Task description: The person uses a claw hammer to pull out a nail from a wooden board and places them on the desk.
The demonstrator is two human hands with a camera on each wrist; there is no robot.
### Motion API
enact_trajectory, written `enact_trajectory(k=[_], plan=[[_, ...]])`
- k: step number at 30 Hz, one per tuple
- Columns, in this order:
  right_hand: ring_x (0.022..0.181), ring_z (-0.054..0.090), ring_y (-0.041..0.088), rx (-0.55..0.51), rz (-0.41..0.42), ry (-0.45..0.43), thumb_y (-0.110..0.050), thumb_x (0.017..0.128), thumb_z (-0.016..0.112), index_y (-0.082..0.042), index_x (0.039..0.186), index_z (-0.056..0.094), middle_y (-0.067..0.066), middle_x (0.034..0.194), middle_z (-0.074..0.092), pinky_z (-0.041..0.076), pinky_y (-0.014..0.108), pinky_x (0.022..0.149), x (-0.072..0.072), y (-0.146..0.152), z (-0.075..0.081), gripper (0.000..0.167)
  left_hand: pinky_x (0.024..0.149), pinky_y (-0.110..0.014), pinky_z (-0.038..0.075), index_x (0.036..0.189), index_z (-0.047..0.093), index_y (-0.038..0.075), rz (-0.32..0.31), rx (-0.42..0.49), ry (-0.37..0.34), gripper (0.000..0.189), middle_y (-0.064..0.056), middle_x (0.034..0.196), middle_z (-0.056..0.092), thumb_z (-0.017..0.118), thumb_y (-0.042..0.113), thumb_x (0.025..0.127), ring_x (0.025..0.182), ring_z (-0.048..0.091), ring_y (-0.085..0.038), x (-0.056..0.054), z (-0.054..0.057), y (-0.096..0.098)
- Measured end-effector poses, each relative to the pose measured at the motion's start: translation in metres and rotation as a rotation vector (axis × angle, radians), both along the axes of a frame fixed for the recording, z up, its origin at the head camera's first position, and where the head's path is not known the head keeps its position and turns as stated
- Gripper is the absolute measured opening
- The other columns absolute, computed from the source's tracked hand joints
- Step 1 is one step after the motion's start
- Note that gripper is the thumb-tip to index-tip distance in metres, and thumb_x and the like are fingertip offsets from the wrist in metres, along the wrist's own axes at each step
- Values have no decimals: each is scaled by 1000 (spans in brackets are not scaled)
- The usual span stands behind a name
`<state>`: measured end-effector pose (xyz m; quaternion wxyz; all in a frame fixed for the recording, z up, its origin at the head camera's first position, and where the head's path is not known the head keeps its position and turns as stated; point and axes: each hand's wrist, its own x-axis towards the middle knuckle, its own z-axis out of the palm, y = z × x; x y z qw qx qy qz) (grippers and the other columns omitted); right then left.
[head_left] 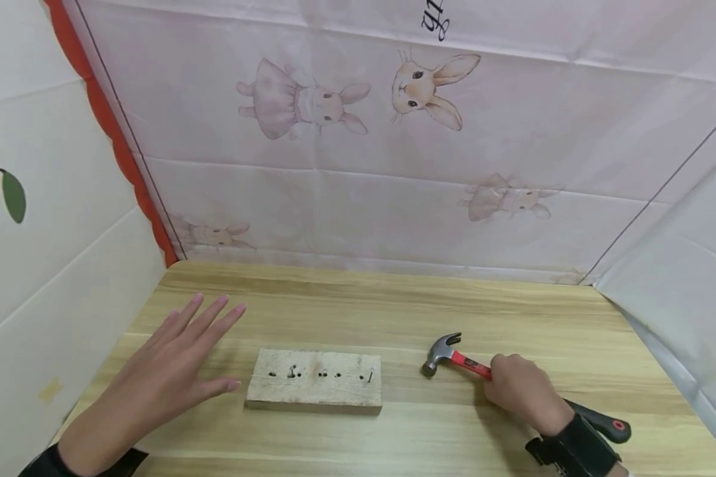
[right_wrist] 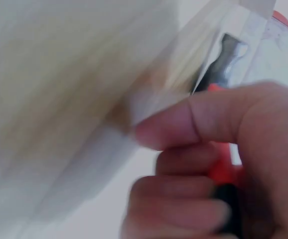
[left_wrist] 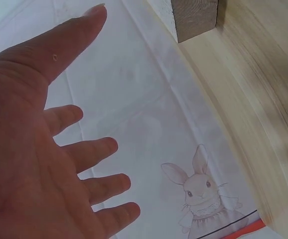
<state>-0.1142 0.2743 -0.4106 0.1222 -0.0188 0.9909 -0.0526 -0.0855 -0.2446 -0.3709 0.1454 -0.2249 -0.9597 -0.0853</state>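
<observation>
My right hand grips a claw hammer by its red and black handle, to the right of a wooden block. In the right wrist view the fingers curl round the handle, and the hammer's metal head shows beyond them. The pale block lies flat in the middle of the table, with several dark holes and a few nails standing in its top. Left of the block, my left hand is spread with straight fingers and holds nothing. A corner of the block appears at the top of the left wrist view.
The wood-grain table runs back to a pale cloth wall printed with rabbits. White cloth panels close in the left side and the right side. A red scalloped strip edges the left corner.
</observation>
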Motion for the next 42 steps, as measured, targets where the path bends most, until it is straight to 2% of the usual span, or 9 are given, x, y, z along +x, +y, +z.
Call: enact_trajectory(k=[3, 5, 12, 14, 16, 19, 28, 32, 42], plan=[[50, 40, 14, 83, 44, 121, -15, 87, 68, -9, 66, 51, 1, 59, 41, 30, 27, 43, 3, 4, -3, 28, 132, -56, 13, 165, 27, 30, 3, 3, -20, 113, -15, 166, 40, 87, 56, 73, 155, 31, -45, 1, 0, -1], [50, 37, 14, 112, 60, 167, -16, 88, 67, -10, 63, 50, 0, 58, 39, 30, 27, 42, 5, 5, -7, 30, 132, -56, 13, 165, 28, 30, 4, 0, -25, 113, -15, 165, 41, 87, 58, 73, 154, 32, -46, 1, 0, -1], [48, 37, 14, 177, 88, 279, -13, 87, 67, -11, 61, 50, 0, 55, 41, 30, 28, 38, 9, 9, -17, 32, 135, -40, -1, 164, 30, 28, -2, -14, 13, 113, -15, 163, 44, 86, 60, 72, 152, 35, -45, 0, -1, 2], [47, 37, 13, 195, 91, 301, -14, 87, 68, -11, 60, 50, 0, 54, 41, 29, 28, 38, 9, 10, -18, 33, 134, -45, 11, 164, 32, 28, -4, -13, 32, 114, -15, 162, 46, 88, 61, 69, 150, 39, -46, 0, 0, 4], [47, 38, 13, 206, 93, 314, -15, 88, 69, -12, 60, 51, -1, 54, 41, 29, 28, 38, 9, 10, -18, 33, 128, -53, 27, 163, 34, 26, -8, -5, 39, 116, -14, 161, 47, 89, 61, 67, 147, 41, -46, 0, 1, 7], [47, 37, 13, 207, 91, 315, -15, 88, 69, -13, 60, 53, -3, 55, 40, 29, 28, 38, 10, 9, -17, 32, 107, -64, 47, 161, 37, 23, -11, 18, 33, 115, -14, 160, 48, 91, 59, 66, 144, 45, -47, 0, 4, 11], [49, 35, 13, 219, 102, 374, -12, 86, 73, -12, 69, 62, -3, 56, 40, 27, 27, 40, 15, 3, -4, 21, 101, -66, 52, 161, 38, 17, -14, 155, -48, 109, -15, 160, 47, 89, 58, 73, 141, 49, -44, 2, 11, 24], [48, 34, 12, 222, 111, 417, -12, 85, 75, -12, 70, 63, -3, 55, 39, 27, 26, 39, 18, -1, 2, 20, 102, -66, 51, 161, 38, 18, 9, 214, -127, 107, -15, 160, 48, 85, 63, 76, 139, 52, -43, 3, 15, 29], [47, 32, 10, 211, 124, 554, -8, 79, 80, -9, 73, 67, -6, 54, 38, 24, 25, 39, 26, -14, 13, 15, 105, -65, 50, 158, 42, 13, 20, 271, -215, 100, -14, 156, 53, 80, 65, 81, 139, 55, -42, 4, 25, 41]])
